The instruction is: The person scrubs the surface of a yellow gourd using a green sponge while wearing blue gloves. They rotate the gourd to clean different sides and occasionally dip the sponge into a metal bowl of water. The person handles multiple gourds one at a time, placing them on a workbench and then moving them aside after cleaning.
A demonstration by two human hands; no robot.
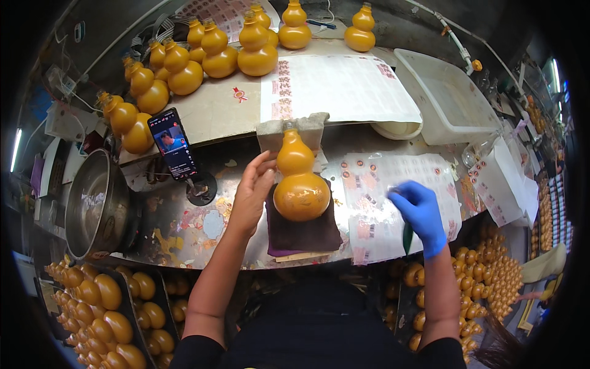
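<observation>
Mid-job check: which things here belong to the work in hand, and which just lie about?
Likely in use:
yellow gourd, by the left hand
dark cloth under it
printed sheet beneath the gloved right hand
green item at that hand

Apparently not part of it:
phone
metal basin
pale plastic tub

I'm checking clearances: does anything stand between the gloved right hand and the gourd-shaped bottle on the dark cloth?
Nothing visible does: between the right hand and the gourd-shaped bottle lie only part of a flat sheet, metal tabletop and the dark cloth.
</observation>
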